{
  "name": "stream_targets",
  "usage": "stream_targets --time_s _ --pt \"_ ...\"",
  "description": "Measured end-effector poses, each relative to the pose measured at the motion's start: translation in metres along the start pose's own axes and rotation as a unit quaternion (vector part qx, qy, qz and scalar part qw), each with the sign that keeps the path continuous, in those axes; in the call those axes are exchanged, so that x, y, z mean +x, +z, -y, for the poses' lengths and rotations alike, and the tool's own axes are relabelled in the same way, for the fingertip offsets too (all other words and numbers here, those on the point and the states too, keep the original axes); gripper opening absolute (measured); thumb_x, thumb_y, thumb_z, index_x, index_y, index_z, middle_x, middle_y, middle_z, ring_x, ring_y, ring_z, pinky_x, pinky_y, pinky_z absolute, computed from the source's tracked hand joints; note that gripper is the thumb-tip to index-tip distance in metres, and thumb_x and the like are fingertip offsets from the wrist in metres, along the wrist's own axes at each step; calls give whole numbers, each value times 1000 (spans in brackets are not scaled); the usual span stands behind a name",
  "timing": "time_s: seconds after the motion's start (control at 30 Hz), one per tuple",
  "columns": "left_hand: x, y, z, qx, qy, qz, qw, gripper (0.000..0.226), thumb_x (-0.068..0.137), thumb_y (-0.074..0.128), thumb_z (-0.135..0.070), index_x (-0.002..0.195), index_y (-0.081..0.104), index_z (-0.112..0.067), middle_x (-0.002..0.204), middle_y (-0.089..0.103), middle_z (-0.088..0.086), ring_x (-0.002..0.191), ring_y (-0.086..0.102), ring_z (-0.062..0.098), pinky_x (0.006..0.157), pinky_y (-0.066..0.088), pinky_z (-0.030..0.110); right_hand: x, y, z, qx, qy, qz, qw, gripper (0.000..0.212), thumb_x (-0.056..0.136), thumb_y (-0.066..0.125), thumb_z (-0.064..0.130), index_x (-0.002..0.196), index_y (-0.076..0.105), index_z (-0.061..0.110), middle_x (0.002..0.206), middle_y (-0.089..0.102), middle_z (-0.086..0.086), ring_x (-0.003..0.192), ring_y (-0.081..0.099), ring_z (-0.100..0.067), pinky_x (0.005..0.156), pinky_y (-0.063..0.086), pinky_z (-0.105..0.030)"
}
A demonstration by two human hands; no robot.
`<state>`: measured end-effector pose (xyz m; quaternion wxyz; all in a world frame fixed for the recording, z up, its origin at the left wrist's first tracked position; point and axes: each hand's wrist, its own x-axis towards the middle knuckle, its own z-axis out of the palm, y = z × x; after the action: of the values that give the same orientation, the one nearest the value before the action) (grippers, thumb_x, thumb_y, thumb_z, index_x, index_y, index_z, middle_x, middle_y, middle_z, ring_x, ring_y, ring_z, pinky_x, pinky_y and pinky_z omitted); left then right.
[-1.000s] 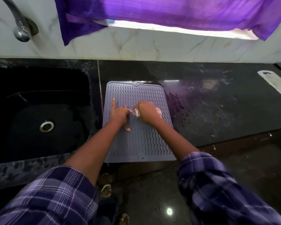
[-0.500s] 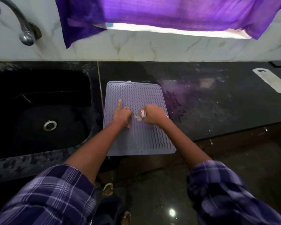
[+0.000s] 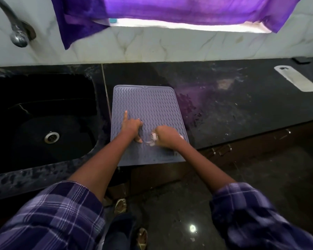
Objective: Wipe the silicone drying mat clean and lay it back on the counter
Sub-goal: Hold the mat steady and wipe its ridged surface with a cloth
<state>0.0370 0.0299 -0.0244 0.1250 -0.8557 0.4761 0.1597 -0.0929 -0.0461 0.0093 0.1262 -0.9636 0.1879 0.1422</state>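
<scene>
Closest to the camera are two plaid purple sleeves (image 3: 49, 215), rolled up above the forearms, and below them a dark glossy floor (image 3: 179, 204) with a bright light spot reflected in it. Both bare forearms reach forward onto the mat (image 3: 146, 105), a grey-lilac rectangle with a wavy ribbed pattern that lies flat on the black table (image 3: 233, 105), its near edge at or slightly past the table's front edge and its left side just beside the sink.

The left hand (image 3: 132, 126) presses on the left middle part of the mat: its forefinger points straight ahead, flat on the ribs, its thumb lies back toward the body on the mat, and the other fingers are curled under, holding nothing that can be seen. The right hand (image 3: 167, 137) is closed in a fist on a small pale cloth (image 3: 153, 138), which sticks out on the thumb side and touches the mat near its front right part; a bit of the same pale stuff shows at the far side of the fist.

To the left lies the black sink (image 3: 43, 114), with its round metal drain (image 3: 51, 137) in the bottom. The table right of the mat looks wet and smeared, with a purple reflection. Far right on it rests a pale flat oblong object (image 3: 296, 80). Beyond, the wall (image 3: 152, 47) is white marble; a chrome tap (image 3: 16, 33) curves in at the upper left, and a purple curtain (image 3: 170, 9) hangs over a bright window strip
</scene>
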Motion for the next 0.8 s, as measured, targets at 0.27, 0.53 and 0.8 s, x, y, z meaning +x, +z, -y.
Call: stream_targets --time_s 0.27,0.53,0.8 --pt "12 -6 6 -6 16 26 999 68 74 71 -54 130 58 -18 130 58 1 130 48 21 117 -10 54 -47 21 -7 22 -46 113 992 28 87 63 23 111 64 11 110 67 -11 103 61 -24 97 49 -38" --pt "51 -39 23 -109 -35 -72 991 19 84 70 -28 100 71 -17 107 71 0 114 60 17 120 -2 47 29 -69 -51 232 40 -52 971 16 85 65 5 99 72 1 97 72 -20 92 66 -30 80 54 -39" --pt "114 -58 29 -150 -16 -89 985 35 82 71 -33 111 63 -16 116 66 1 122 54 19 120 -3 44 144 -98 -83 36 85 -169 981 32 87 56 8 114 65 22 111 69 -8 107 61 -29 94 46 -42"
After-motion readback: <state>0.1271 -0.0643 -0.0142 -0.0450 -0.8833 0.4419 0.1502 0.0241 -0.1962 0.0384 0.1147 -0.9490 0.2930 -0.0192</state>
